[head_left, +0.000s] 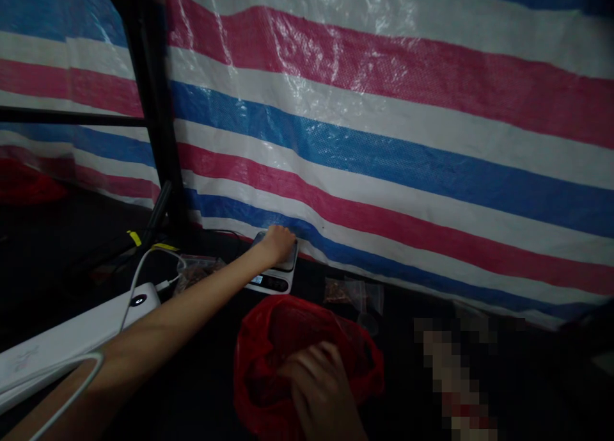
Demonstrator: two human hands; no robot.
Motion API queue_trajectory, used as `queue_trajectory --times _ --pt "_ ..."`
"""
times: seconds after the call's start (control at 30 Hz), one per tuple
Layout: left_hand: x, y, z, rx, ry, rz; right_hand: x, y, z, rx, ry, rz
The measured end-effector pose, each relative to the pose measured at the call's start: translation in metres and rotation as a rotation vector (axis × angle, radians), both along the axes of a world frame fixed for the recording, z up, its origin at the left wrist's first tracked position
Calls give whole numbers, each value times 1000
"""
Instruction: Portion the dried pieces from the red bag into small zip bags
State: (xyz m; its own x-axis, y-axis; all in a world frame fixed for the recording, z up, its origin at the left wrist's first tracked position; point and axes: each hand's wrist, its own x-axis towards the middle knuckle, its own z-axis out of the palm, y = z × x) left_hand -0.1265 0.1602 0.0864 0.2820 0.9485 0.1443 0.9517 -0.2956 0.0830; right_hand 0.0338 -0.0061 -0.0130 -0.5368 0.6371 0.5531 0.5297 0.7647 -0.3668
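My left hand (279, 243) reaches to the back and rests over a white digital scale (268, 283) with a small lit display. Its fingers are curled away from me, so what they hold, if anything, is hidden. A dark, flat piece (288, 262) sits on the scale under that hand. In front, a red plastic bag (254, 326) stands with its mouth open. Over the bag's mouth is my right hand (319, 380), fingers bent and drawn together. I cannot make out anything between them, and the bag's contents are too dark to tell.
Small clear zip bags (338, 292) with brownish bits lie right of the scale; another clear bag (192, 271) lies left. A white power strip-like box (81, 338) with a white cable is at left. Striped plastic sheeting (384, 140) hangs behind; a black frame post (151, 95) stands left.
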Motion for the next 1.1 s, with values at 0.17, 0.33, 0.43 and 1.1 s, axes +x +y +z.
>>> queue_trajectory --times 0.17,0.33,0.43,1.1 --pt "-25 -27 27 124 111 46 -2 -5 11 -69 17 -87" --pt "-24 -72 42 -56 -203 -275 4 0 22 11 295 -322" --pt "-13 -98 43 -195 -327 -472 12 8 27 -33 491 -397" --pt "-2 -128 -33 24 -954 -285 18 20 24 -339 612 -185"
